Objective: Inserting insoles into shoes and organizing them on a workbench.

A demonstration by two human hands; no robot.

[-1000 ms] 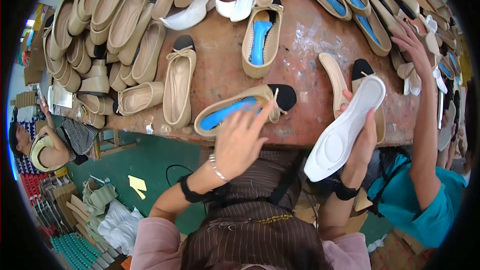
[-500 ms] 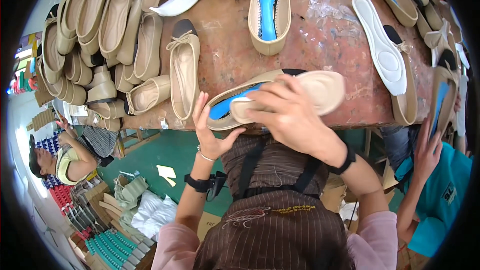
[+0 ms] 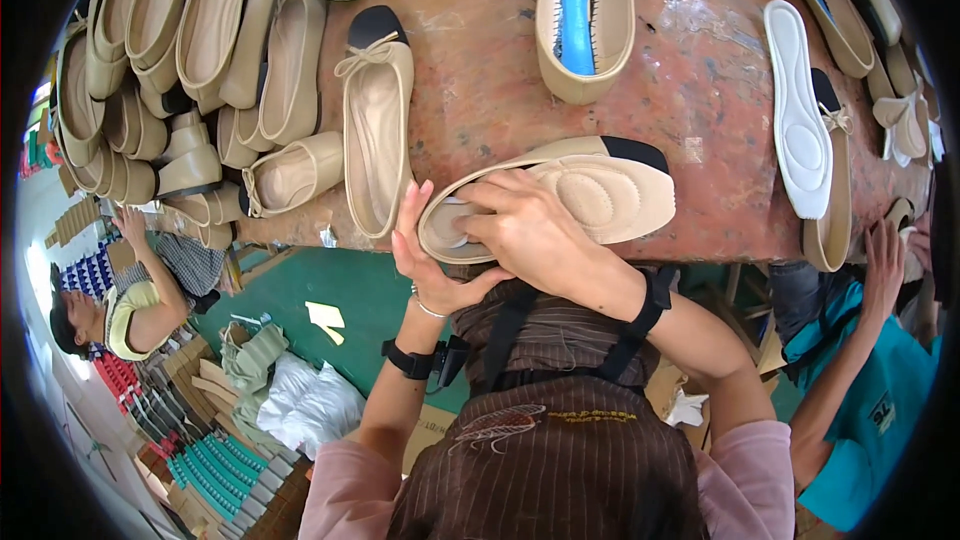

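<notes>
Pressing downward with bent fingers, you had just brought the back end of the beige insole (image 3: 612,198) into the heel of the shoe (image 3: 575,148). Half a second earlier you held it slanted over the opening, with blue showing below; by this moment the insole hid that blue. Judging by this, the heel part was in place or close to it, while the wide front part lay outside, over the shoe's toe end.

Your right hand (image 3: 525,230) came over the shoe from its near side, back of the hand up, fingertips on the insole in the heel; whether the thumb pinched it underneath, I could not tell. Your left hand (image 3: 437,275) stood unclenched around the shoe's heel, thumb along the near side, fingers raised past the back, more bracing than gripping. That forearm rose fairly straight; the right one slanted in.

The shoe sat at the near edge of the table (image 3: 480,65), toe to your right. A white insole (image 3: 800,130) lay to the shoe's right, a bow shoe (image 3: 378,140) just to its left.
</notes>
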